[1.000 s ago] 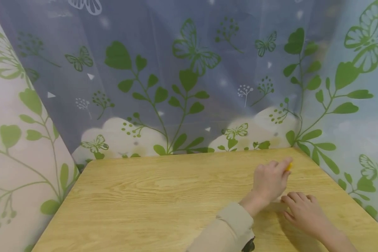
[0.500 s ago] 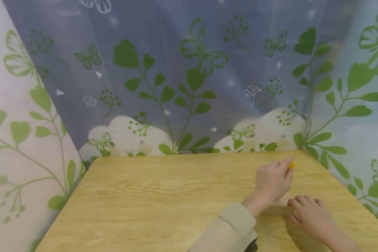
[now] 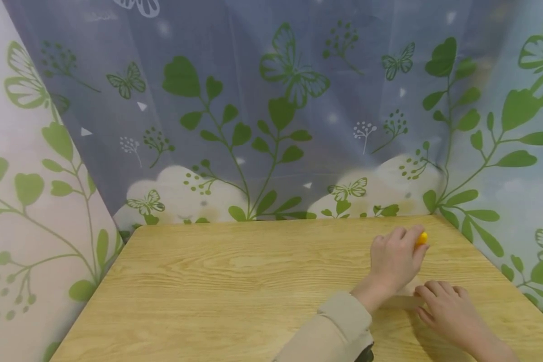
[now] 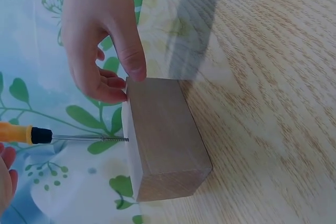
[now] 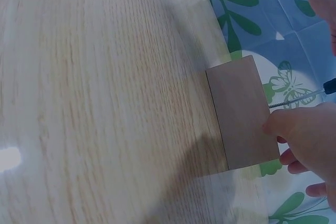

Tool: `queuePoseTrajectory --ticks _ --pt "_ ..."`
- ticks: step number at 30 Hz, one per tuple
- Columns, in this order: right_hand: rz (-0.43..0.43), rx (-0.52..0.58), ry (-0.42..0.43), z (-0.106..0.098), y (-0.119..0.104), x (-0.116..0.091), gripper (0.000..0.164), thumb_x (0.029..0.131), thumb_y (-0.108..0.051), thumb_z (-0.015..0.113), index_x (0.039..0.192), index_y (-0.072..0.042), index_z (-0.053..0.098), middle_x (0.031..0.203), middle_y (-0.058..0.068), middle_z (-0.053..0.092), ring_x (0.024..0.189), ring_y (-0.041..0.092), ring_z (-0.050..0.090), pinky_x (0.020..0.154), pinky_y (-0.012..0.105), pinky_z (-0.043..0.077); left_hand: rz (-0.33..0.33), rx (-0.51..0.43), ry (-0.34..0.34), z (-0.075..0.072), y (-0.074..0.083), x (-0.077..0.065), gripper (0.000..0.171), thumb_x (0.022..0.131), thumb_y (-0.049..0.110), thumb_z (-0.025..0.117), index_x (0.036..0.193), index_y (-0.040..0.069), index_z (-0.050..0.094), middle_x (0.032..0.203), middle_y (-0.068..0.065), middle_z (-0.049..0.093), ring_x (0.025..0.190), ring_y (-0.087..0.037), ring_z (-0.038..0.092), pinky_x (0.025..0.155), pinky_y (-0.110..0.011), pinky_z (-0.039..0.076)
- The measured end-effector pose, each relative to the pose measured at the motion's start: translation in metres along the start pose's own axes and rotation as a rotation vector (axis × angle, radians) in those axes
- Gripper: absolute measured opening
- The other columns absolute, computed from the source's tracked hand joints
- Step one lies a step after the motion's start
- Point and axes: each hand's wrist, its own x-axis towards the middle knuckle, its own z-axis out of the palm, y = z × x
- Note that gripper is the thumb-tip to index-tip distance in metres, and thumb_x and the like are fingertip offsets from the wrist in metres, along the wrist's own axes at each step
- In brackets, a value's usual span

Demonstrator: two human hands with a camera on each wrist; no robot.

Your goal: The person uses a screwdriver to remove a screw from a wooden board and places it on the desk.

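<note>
Brown, a block (image 4: 165, 129) sits on the table (image 3: 208, 271) between the left wrist and the right hand (image 3: 448, 307), whose thumb and bent fingers pinch its edge. A screw (image 4: 115, 139) meets one face, in line with the yellow-handled screwdriver (image 4: 21, 134) gripped by the left hand (image 3: 394, 260). Beyond both hands hangs a leaf-patterned backdrop (image 3: 185, 146).
</note>
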Motion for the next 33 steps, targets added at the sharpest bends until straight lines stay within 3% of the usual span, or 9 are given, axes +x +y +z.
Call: queuePoseTrajectory --ticks 7,16,18,20,22,23,25,28,33 --pt "-0.002 0.005 0.008 0.0007 0.0005 -0.0012 0.037 0.058 -0.018 0.081 0.088 -0.014 0.059 0.083 -0.002 0.053 0.081 0.030 0.055 0.060 0.053 0.042 0.016 -0.013 -0.028 0.0002 0.0015 0.0016 0.025 0.088 0.039 0.060 0.107 0.022 0.060 0.085 0.016 0.065 0.062 0.005 0.054 0.052 -0.009 0.020" --pt "-0.013 0.009 0.020 0.0020 0.0023 -0.0020 0.031 0.066 -0.027 0.077 0.088 -0.015 0.059 0.083 -0.002 0.052 0.081 0.031 0.055 0.060 0.053 0.042 0.090 0.074 0.072 0.0046 -0.0047 0.0005 0.023 0.088 0.040 0.060 0.104 0.024 0.062 0.064 0.017 0.058 0.047 0.004 0.040 0.044 -0.013 0.016" --pt "-0.014 0.015 0.032 0.0022 0.0027 -0.0018 0.030 0.080 -0.043 0.066 0.088 -0.015 0.058 0.083 -0.001 0.052 0.081 0.031 0.055 0.060 0.053 0.042 0.089 0.068 0.075 0.0040 -0.0051 0.0012 0.021 0.088 0.038 0.059 0.104 0.024 0.063 0.061 0.017 0.056 0.045 0.003 0.033 0.044 -0.013 0.014" --pt "-0.017 0.020 0.046 0.0027 0.0028 -0.0013 0.045 0.090 -0.057 0.043 0.087 -0.014 0.058 0.083 -0.001 0.052 0.080 0.031 0.055 0.060 0.053 0.041 0.085 0.056 0.068 0.0023 -0.0055 0.0014 0.021 0.088 0.035 0.058 0.105 0.025 0.064 0.059 0.018 0.053 0.044 0.003 0.028 0.045 -0.013 0.013" --pt "-0.018 0.026 0.054 0.0026 0.0030 -0.0008 0.063 0.091 -0.063 0.018 0.087 -0.014 0.058 0.083 0.000 0.053 0.080 0.032 0.055 0.060 0.054 0.042 0.082 0.042 0.052 0.0002 -0.0053 0.0010 0.023 0.086 0.032 0.058 0.108 0.025 0.064 0.059 0.018 0.052 0.045 0.003 0.025 0.045 -0.013 0.012" --pt "-0.017 0.025 0.052 0.0026 0.0030 -0.0010 0.063 0.091 -0.063 0.017 0.087 -0.015 0.058 0.083 -0.001 0.053 0.080 0.032 0.055 0.060 0.054 0.042 0.082 0.036 0.045 -0.0008 -0.0051 0.0007 0.026 0.085 0.030 0.058 0.110 0.025 0.063 0.059 0.018 0.052 0.045 0.003 0.025 0.046 -0.013 0.012" --pt "-0.015 0.020 0.039 0.0021 0.0031 -0.0012 0.047 0.091 -0.058 0.040 0.088 -0.015 0.058 0.083 -0.001 0.053 0.081 0.032 0.055 0.060 0.054 0.042 0.085 0.030 0.030 -0.0022 -0.0048 0.0002 0.031 0.083 0.028 0.057 0.113 0.025 0.062 0.061 0.018 0.053 0.046 0.003 0.026 0.046 -0.013 0.012" --pt "-0.011 0.006 0.013 0.0010 0.0030 -0.0014 0.029 0.077 -0.038 0.071 0.088 -0.015 0.058 0.084 -0.001 0.053 0.081 0.031 0.055 0.061 0.054 0.042 0.090 0.041 0.024 -0.0025 -0.0047 -0.0009 0.036 0.082 0.027 0.058 0.118 0.025 0.060 0.063 0.018 0.054 0.047 0.002 0.027 0.047 -0.013 0.013" --pt "-0.010 -0.011 -0.001 0.0009 0.0016 -0.0017 0.035 0.062 -0.022 0.081 0.088 -0.015 0.058 0.084 -0.001 0.053 0.081 0.031 0.055 0.060 0.053 0.043 0.107 0.086 0.024 -0.0009 -0.0049 -0.0027 0.037 0.087 0.029 0.056 0.124 0.027 0.056 0.064 0.017 0.053 0.047 0.001 0.025 0.048 -0.014 0.013"
